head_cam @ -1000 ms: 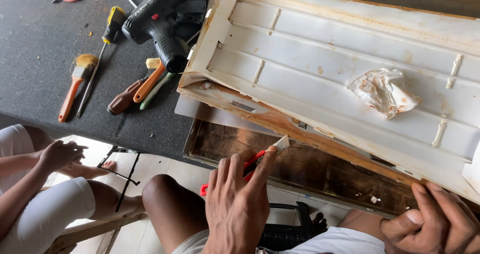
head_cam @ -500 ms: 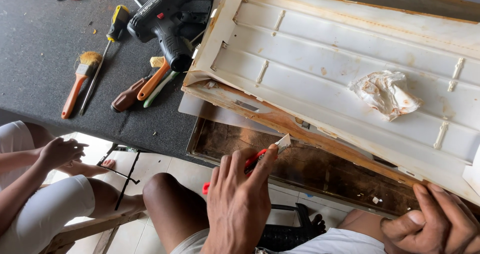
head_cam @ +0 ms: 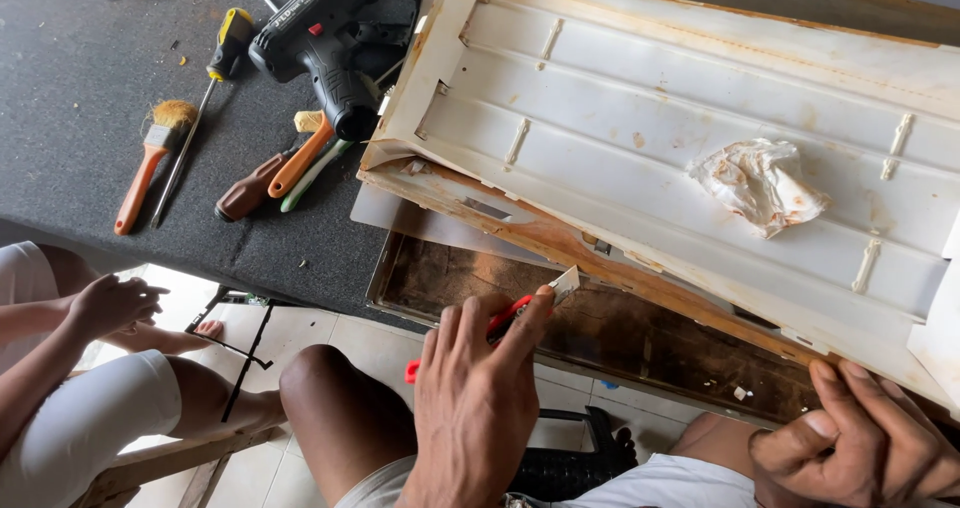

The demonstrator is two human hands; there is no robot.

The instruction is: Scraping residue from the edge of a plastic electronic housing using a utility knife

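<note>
Barely anything is shifting since a second ago: the left hand [head_cam: 475, 408] is creeping the red utility knife [head_cam: 500, 320] a touch closer to the rusty edge of the white panel [head_cam: 650, 138].

Head view: fingers [head_cam: 530, 313] are clamping together around the knife, blade tip just past the fingertips, right beside the panel's edge. Right hand [head_cam: 860, 438] is curling its fingers over the panel's near corner, gripping it. Beyond the knuckles, a crumpled rag [head_cam: 760, 183] is lying in the panel. Off past the knife hand, a drill [head_cam: 320, 38] and brush [head_cam: 150, 158] are sitting on the dark table [head_cam: 70, 78]. Another person's hand [head_cam: 110, 303] is hanging nearby.
</note>
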